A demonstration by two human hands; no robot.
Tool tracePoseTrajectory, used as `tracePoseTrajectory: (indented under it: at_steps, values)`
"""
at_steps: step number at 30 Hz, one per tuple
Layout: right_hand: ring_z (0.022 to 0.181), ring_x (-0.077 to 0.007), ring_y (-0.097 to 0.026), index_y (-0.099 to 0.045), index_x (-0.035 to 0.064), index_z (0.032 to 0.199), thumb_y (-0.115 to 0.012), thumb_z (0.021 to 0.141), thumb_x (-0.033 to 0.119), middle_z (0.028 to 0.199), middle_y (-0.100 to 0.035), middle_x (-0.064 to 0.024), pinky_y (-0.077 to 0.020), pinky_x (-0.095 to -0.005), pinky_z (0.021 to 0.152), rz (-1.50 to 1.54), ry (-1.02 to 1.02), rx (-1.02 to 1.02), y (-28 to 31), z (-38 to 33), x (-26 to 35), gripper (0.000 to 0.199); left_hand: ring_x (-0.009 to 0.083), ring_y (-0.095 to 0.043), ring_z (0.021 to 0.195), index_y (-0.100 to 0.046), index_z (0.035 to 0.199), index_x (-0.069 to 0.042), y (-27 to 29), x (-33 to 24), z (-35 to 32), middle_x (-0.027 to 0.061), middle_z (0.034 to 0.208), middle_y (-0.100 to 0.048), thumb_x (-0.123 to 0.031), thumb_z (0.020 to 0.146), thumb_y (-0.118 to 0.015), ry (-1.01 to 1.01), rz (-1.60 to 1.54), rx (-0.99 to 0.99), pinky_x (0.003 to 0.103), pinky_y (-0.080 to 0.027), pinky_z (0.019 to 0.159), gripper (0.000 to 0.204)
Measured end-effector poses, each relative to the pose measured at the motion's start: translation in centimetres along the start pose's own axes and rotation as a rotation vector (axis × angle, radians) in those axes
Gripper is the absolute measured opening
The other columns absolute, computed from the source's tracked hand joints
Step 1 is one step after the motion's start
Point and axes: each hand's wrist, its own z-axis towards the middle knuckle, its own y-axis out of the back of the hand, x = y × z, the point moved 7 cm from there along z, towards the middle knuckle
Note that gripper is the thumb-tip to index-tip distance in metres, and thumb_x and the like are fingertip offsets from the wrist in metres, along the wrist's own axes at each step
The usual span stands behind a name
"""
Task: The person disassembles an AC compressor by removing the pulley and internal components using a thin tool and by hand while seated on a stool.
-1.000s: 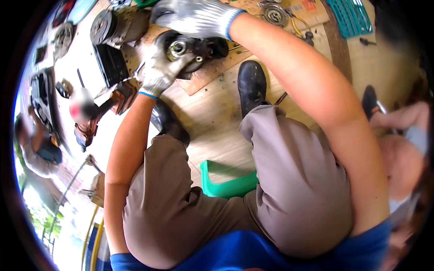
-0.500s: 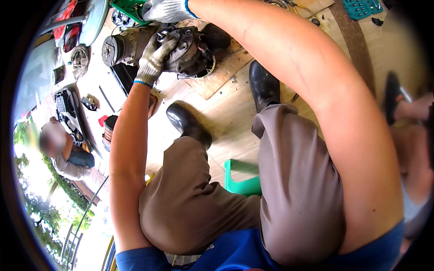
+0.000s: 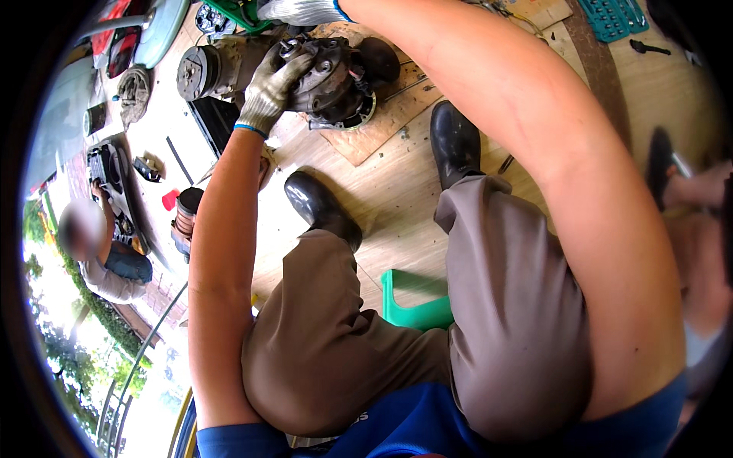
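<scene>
My left hand (image 3: 273,88), in a white knit glove with a blue cuff, is closed around the side of a greasy, round metal machine housing (image 3: 330,80). A short shaft sticks up from the housing beside my fingers. My right hand (image 3: 301,11), gloved the same way, is at the top edge of the picture, by the rim of a green plastic bin (image 3: 237,15). The edge cuts off part of it, so its grip and anything in it are hidden. Left of the housing lies another metal unit with a round pulley (image 3: 198,72).
Flattened cardboard (image 3: 355,145) lies under the housing. A green plastic stool (image 3: 416,311) is between my legs. A teal tool case (image 3: 615,19) lies at the upper right, near a black part (image 3: 649,48). One person (image 3: 114,267) crouches at the left; another's leg (image 3: 699,267) shows at right.
The view has shifted slightly, so the housing and my hands appear a little further right. My right hand is closer to the top edge. My left hand keeps its hold on the housing.
</scene>
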Motion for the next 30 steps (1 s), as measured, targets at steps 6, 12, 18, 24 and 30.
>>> tracePoseTrajectory:
  at_steps: [6, 12, 18, 24, 30]
  values:
    - [0.100, -0.0389, -0.067, -0.072, 0.0007, 0.101, -0.048, 0.095, 0.017, 0.107, -0.068, -0.0256, -0.0524, -0.0465, 0.087, -0.314, 0.356, -0.079, -0.4, -2.0, -1.1, 0.029, 0.0216, -0.064, 0.111, -0.050, 0.138, 0.004, -5.1, -3.7, -1.1, 0.0143, 0.124, -0.066, -0.029, 0.086, -0.080, 0.154, -0.304, -0.010, 0.034, -0.051, 0.101, 0.068]
    - [0.099, -0.0425, -0.065, -0.066, -0.0026, 0.102, -0.053, 0.097, 0.021, 0.102, -0.067, -0.0271, -0.0509, -0.0481, 0.085, 0.004, 0.274, -0.149, 1.4, -6.8, 0.1, 0.028, 0.0291, -0.061, 0.120, -0.054, 0.135, 0.004, -5.4, -5.1, -3.2, 0.0208, 0.131, -0.062, -0.041, 0.076, -0.086, -0.083, 0.325, -0.072, 0.041, -0.047, 0.107, 0.081]
    - [0.097, -0.0347, -0.068, -0.070, 0.0021, 0.097, -0.055, 0.098, 0.021, 0.102, -0.069, -0.0188, -0.0540, -0.0414, 0.083, -0.314, 0.500, -0.171, -0.2, -11.1, 2.1, 0.024, 0.0343, -0.058, 0.121, -0.056, 0.131, 0.002, -7.4, -7.1, -5.1, 0.0205, 0.126, -0.063, -0.039, 0.074, -0.084, -0.226, 0.501, -0.047, 0.042, -0.045, 0.107, 0.075]
    - [0.105, -0.0321, -0.067, -0.069, 0.0084, 0.116, -0.057, 0.098, 0.030, 0.116, -0.069, -0.0144, -0.0521, -0.0420, 0.094, -0.149, 0.266, -0.045, -1.3, -12.5, 2.2, 0.031, 0.0366, -0.050, 0.130, -0.051, 0.139, 0.002, -7.8, -5.9, -6.6, 0.0238, 0.137, -0.056, -0.041, 0.072, -0.085, -0.072, 0.469, -0.064, 0.044, -0.037, 0.114, 0.087]
    - [0.098, -0.0294, -0.070, -0.073, 0.0089, 0.103, -0.059, 0.093, 0.025, 0.108, -0.070, -0.0095, -0.0551, -0.0428, 0.087, -0.133, 0.407, -0.296, -0.2, -12.0, 1.8, 0.024, 0.0328, -0.057, 0.123, -0.049, 0.140, 0.002, -7.6, -5.8, -6.4, 0.0209, 0.133, -0.059, -0.039, 0.072, -0.086, -0.106, 0.568, -0.080, 0.041, -0.043, 0.109, 0.088]
